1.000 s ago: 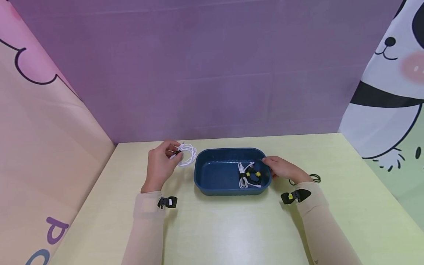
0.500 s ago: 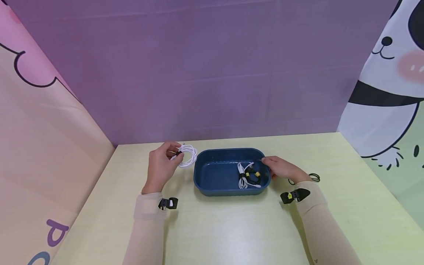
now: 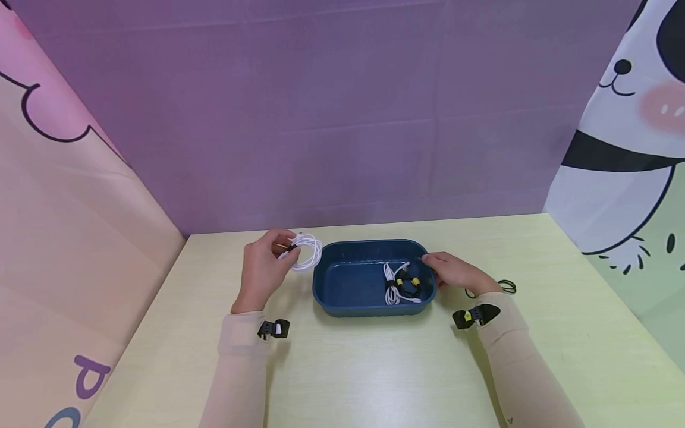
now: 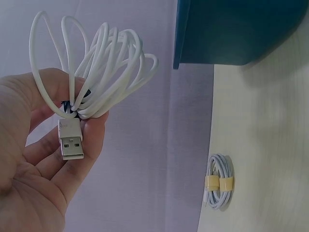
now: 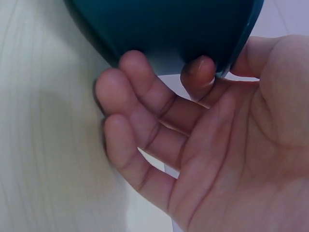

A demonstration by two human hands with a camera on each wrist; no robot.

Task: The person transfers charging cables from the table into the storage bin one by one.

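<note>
My left hand (image 3: 262, 270) pinches a coiled white USB cable (image 3: 312, 257) at its black tie, beside the left end of a blue plastic bin (image 3: 348, 286). In the left wrist view the USB plug (image 4: 71, 140) hangs below the thumb and fingers, and the loops fan upward. My right hand (image 3: 455, 272) holds the bin's right end, thumb over the rim and fingers against the outer wall. Inside the bin, toward the right, lie a white cable bundle (image 3: 392, 288) with a black tie and a black cable coil (image 3: 409, 290) with yellow pieces.
A black cable (image 3: 507, 287) lies on the table (image 3: 374, 368) behind the right wrist, partly hidden. The left wrist view shows a grey cable coil (image 4: 220, 182) with yellowish ties on the tabletop. A purple backdrop (image 3: 342, 119) rises along the far edge.
My left hand has shifted slightly right with the white USB cable, so its loops now overlap the bin's left rim in the head view. The right hand keeps its hold on the bin.
</note>
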